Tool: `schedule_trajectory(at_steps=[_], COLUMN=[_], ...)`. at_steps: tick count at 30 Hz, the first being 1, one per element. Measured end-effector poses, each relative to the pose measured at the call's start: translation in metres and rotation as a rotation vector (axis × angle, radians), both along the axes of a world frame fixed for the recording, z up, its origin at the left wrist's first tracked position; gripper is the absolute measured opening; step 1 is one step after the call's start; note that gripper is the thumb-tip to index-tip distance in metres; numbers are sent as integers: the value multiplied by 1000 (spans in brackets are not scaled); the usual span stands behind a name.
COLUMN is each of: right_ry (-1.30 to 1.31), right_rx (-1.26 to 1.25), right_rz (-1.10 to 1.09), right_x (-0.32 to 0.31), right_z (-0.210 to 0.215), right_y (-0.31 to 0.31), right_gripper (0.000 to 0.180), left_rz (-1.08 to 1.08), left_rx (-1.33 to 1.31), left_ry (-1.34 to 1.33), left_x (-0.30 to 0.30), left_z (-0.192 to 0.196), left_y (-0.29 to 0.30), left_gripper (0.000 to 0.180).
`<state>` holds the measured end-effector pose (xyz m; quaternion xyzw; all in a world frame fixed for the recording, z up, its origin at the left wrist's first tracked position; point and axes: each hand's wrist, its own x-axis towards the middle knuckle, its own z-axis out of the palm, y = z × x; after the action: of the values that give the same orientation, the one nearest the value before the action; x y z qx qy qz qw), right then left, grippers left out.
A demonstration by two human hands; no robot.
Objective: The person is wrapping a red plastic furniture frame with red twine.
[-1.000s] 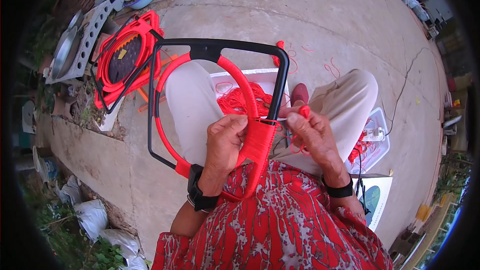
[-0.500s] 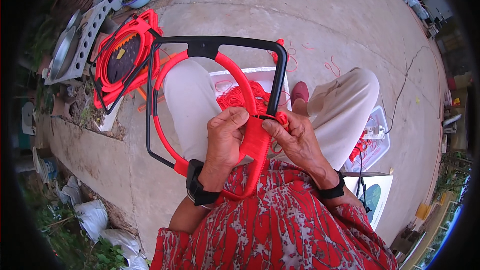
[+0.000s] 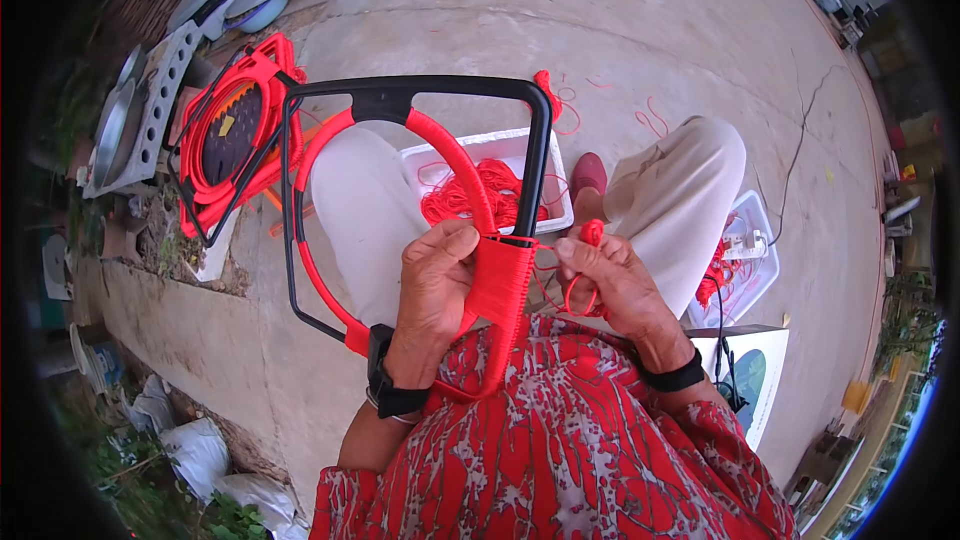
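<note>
A black frame (image 3: 545,125) with an inner ring wrapped in red cord (image 3: 450,152) is held upright over my lap. My left hand (image 3: 437,275) grips the ring near its red-wrapped joint (image 3: 500,280), thumb pressed on the cord at the upper edge. To the right of that joint, my right hand (image 3: 612,285) pinches a small red cord bundle (image 3: 592,233). A strand runs from the joint to the right fingers, and a loop of cord hangs below them. The bundle partly covers the right fingertips.
Between my knees stands a white foam box (image 3: 555,205) with tangled red cord (image 3: 470,195). Further frames wrapped in red (image 3: 270,75) are stacked at left. A clear bin (image 3: 745,290) holding cord and a power strip (image 3: 745,245) stands right, beside a white carton (image 3: 765,365).
My right hand has moved right, away from the wrapped joint, drawing the cord strand out with it. The left hand keeps its hold; the whole view has shifted slightly.
</note>
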<state>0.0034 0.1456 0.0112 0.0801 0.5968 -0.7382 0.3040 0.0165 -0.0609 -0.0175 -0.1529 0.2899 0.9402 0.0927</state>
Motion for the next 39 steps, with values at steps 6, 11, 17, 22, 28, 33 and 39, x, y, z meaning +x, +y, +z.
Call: schedule_trajectory(at_steps=[6,11,17,22,28,33,39], right_ry=[-72,19,134,66,133,112,198], right_rx=[-191,-183,-53,-90,-90,-74,-3], right_rz=[-103,-79,-75,-60,-79,-111,-43], right_x=[2,6,11,13,18,13,15], right_z=[6,15,31,29,16,17,18], right_y=[0,-1,-12,3,11,5,10], right_gripper=[23,17,25,18,20,24,21], left_rz=[-27,-35,-277,-399,-370,-347,-343], left_rx=[57,65,-73,-158,-177,-178,-111], left_ry=[18,13,65,70,65,89,79], left_x=[0,0,-2,-2,0,-1,-4], left_z=[-1,-4,17,17,18,20,26], left_y=[1,2,6,2,-1,-4,3], left_gripper=[13,15,22,32,32,32,30])
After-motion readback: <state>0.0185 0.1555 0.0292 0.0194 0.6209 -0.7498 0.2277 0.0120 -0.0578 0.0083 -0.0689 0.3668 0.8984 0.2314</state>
